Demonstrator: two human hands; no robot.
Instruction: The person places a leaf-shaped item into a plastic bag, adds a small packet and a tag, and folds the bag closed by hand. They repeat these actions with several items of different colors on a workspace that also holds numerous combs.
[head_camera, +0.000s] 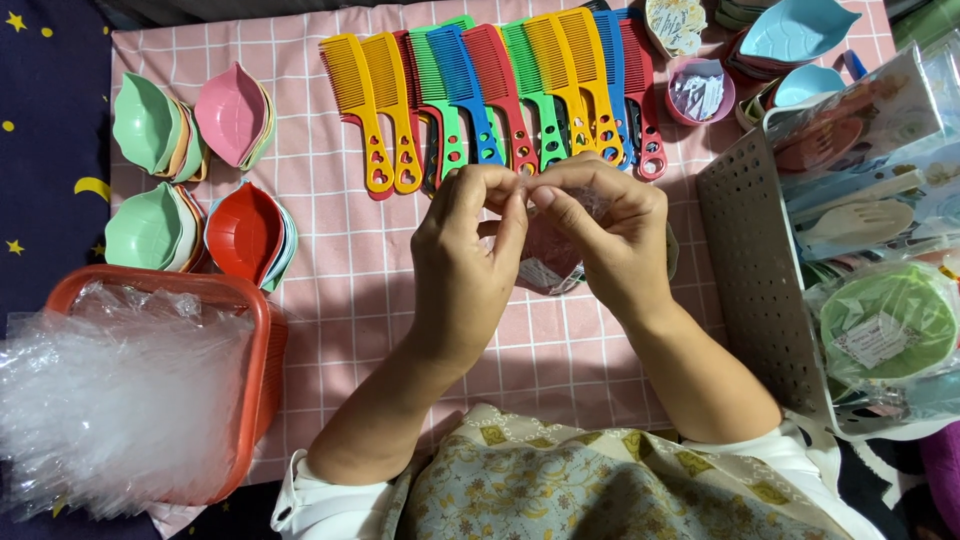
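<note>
My left hand (466, 262) and my right hand (612, 240) meet over the pink checked cloth (340, 300). Together they pinch the top edge of a small clear plastic bag (548, 262) that hangs between them; something dark and round shows inside it, mostly hidden by my fingers. Just beyond my fingertips lies a row of several wide-tooth combs (500, 95) in yellow, red, green and blue, handles pointing toward me.
Stacks of leaf-shaped dishes lie at the left: green (145, 125), pink (232, 112), green (148, 228), red (245, 235). An orange basket (262, 340) at lower left holds clear bags. A grey perforated basket (750, 260) of wrapped goods stands right. A small pink cup (700, 92) sits behind.
</note>
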